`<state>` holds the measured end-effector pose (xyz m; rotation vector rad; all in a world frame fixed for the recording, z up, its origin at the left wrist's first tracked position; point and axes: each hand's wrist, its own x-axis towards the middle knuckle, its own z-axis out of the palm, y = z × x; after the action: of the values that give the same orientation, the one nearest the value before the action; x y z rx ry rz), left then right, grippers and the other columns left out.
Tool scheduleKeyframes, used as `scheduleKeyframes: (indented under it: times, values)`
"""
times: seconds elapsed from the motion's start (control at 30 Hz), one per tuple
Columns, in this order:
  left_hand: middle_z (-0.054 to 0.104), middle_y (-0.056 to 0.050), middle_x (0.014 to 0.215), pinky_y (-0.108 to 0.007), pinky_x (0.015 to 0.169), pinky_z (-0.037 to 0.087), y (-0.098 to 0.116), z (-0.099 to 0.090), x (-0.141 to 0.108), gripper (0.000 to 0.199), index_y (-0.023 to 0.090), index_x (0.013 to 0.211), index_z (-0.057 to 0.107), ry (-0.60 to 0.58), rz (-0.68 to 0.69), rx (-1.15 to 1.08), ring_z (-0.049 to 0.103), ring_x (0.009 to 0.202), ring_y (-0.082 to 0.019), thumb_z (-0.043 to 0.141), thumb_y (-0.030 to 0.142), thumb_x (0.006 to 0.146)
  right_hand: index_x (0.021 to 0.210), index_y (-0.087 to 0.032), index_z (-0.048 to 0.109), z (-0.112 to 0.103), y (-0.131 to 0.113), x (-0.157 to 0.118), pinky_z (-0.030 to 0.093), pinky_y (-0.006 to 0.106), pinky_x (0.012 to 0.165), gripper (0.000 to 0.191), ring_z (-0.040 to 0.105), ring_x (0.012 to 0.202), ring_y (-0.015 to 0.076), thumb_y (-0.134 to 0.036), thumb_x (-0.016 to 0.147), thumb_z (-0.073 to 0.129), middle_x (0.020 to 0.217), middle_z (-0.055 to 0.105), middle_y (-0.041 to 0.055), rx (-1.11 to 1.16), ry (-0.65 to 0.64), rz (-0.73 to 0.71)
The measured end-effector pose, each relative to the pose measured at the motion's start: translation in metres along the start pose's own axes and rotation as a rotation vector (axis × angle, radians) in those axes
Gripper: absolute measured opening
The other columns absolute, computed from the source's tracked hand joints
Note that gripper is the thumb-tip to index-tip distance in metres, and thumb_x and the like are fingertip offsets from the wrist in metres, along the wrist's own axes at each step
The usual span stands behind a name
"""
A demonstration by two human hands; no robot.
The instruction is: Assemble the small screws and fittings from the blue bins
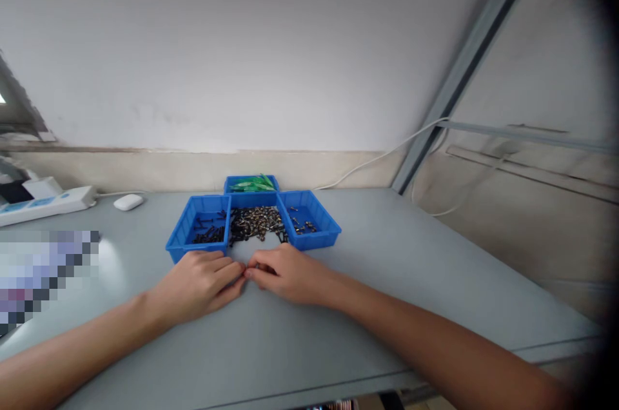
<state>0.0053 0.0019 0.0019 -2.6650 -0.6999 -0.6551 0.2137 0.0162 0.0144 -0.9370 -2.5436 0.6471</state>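
My left hand (206, 284) and my right hand (285, 273) meet over the grey table, fingertips pinched together and touching. Whatever lies between the fingertips is too small and covered to name. Just beyond them, a heap of small brass-coloured and black metal parts (258, 222) lies on the table. The left blue bin (175, 237), beside my left hand, holds dark screw-like pieces (209, 234). In the right blue bin (316, 241), past my right hand, are a few brass-coloured pieces (305, 227).
A third blue bin (225, 184) with green strips (254, 184) stands at the back. To the left are a white case (128, 202), a power strip (48, 205) and a blurred-out screen (43, 274). A white cable (367, 160) runs along the wall beside a metal post (425, 133).
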Motion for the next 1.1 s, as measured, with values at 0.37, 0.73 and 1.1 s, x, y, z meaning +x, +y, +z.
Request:
scheduleKeyframes:
  times: [0.37, 0.73, 1.1]
  values:
    - [0.056, 0.001, 0.060, -0.028, 0.050, 0.041, -0.0015, 0.0012, 0.0000, 0.028, 0.016, 0.078, 0.058, -0.010, -0.006, -0.008, 0.055, 0.053, -0.014, 0.039, 0.026, 0.096, 0.083, -0.018, 0.063, -0.0001, 0.0002, 0.0001, 0.037, 0.021, 0.055, 0.014, 0.056, 0.061, 0.0107, -0.029, 0.083, 0.055, 0.068, 0.064, -0.0011, 0.104, 0.020, 0.038]
    - [0.055, 0.002, 0.061, -0.027, 0.051, 0.041, -0.0007, -0.0002, 0.0011, 0.026, 0.016, 0.079, 0.057, 0.024, -0.004, -0.015, 0.055, 0.054, -0.013, 0.040, 0.024, 0.096, 0.078, -0.017, 0.064, -0.0035, -0.0040, -0.0002, 0.035, 0.021, 0.053, 0.017, 0.055, 0.058, 0.0095, -0.029, 0.083, 0.055, 0.063, 0.063, -0.0014, 0.082, 0.048, 0.028]
    - [0.053, 0.002, 0.058, -0.026, 0.050, 0.038, 0.0000, -0.0008, 0.0006, 0.029, 0.016, 0.072, 0.053, 0.029, -0.004, -0.001, 0.052, 0.052, -0.013, 0.039, 0.023, 0.096, 0.075, -0.017, 0.062, -0.0028, -0.0037, 0.0003, 0.032, 0.021, 0.051, 0.024, 0.051, 0.055, 0.0088, -0.034, 0.087, 0.051, 0.060, 0.059, -0.0024, 0.070, 0.023, 0.036]
